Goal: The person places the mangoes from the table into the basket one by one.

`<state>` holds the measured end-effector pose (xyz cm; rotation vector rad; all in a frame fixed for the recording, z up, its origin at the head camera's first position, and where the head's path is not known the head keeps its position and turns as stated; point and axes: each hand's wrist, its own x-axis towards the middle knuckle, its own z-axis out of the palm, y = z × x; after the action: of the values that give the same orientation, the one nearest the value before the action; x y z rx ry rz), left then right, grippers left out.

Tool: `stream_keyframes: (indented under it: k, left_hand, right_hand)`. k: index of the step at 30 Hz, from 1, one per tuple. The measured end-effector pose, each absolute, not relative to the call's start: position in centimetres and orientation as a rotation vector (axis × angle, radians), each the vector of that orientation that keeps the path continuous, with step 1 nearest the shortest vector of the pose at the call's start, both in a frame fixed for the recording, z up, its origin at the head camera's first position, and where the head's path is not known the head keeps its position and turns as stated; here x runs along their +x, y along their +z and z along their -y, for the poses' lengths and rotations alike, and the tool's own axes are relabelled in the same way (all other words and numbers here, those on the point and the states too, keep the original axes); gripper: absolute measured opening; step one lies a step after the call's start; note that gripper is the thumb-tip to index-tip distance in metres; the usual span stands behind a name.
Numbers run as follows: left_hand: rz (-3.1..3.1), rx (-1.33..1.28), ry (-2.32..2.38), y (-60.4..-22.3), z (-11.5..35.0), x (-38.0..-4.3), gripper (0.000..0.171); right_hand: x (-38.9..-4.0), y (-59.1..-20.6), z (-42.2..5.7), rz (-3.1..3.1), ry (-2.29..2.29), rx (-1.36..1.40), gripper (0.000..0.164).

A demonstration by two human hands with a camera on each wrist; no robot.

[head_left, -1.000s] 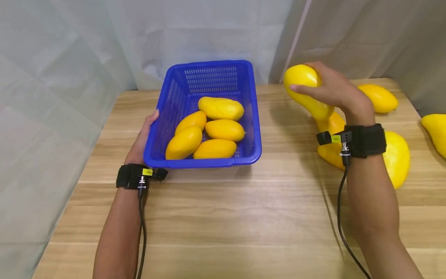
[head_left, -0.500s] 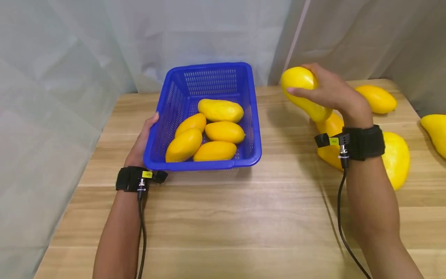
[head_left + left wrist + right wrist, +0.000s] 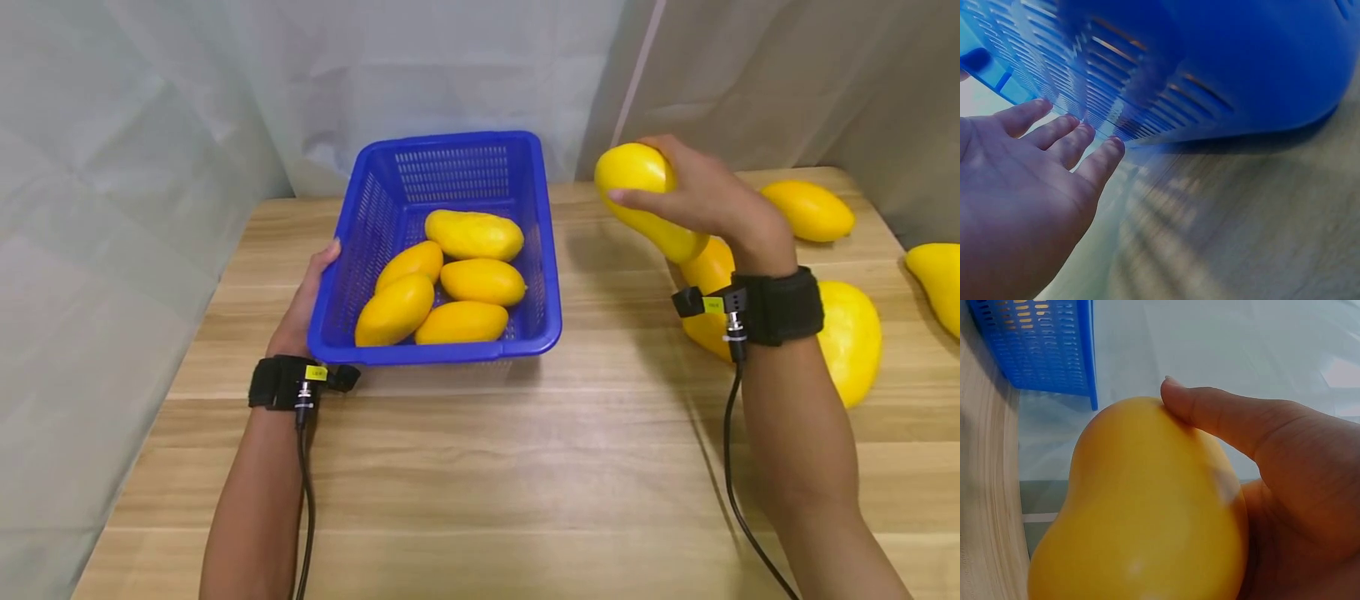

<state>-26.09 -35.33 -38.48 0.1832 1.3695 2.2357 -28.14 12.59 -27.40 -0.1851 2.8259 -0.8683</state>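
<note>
A pear-shaped yellow fruit (image 3: 636, 175) is in my right hand (image 3: 705, 187), raised over the table to the right of the blue plastic basket (image 3: 442, 354). The right wrist view shows the thumb along one side of the fruit (image 3: 1141, 506); most of the other fingers are hidden. My left hand (image 3: 303, 300) touches the basket's left side. In the left wrist view, that hand (image 3: 1029, 181) has its fairly straight fingers against the slotted outer wall (image 3: 1147, 87). Inside the basket lie several yellow mangoes (image 3: 482, 282) and a longer, bumpy yellow fruit (image 3: 474, 235).
Several more yellow fruits lie on the wooden table (image 3: 525, 483) at right: a mango (image 3: 810, 210) at the back, a large rounded one (image 3: 851, 342) beside my forearm, and another (image 3: 937, 279) at the frame edge. Grey sheeting (image 3: 450, 67) hangs behind the table.
My right hand has moved slightly left toward the basket, still holding the pear-shaped fruit. The left hand and the basket stay nearly where they were.
</note>
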Motion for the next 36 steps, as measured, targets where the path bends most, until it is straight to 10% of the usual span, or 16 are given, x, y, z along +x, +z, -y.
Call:
stream_keyframes:
  k: [36]
  left_hand:
    - [-1.411, 0.176, 2.232, -38.2, 35.1, -25.8, 0.066]
  right_hand:
    - [-27.8, -27.5, -11.4, -2.862, -0.843, -0.289, 0.090]
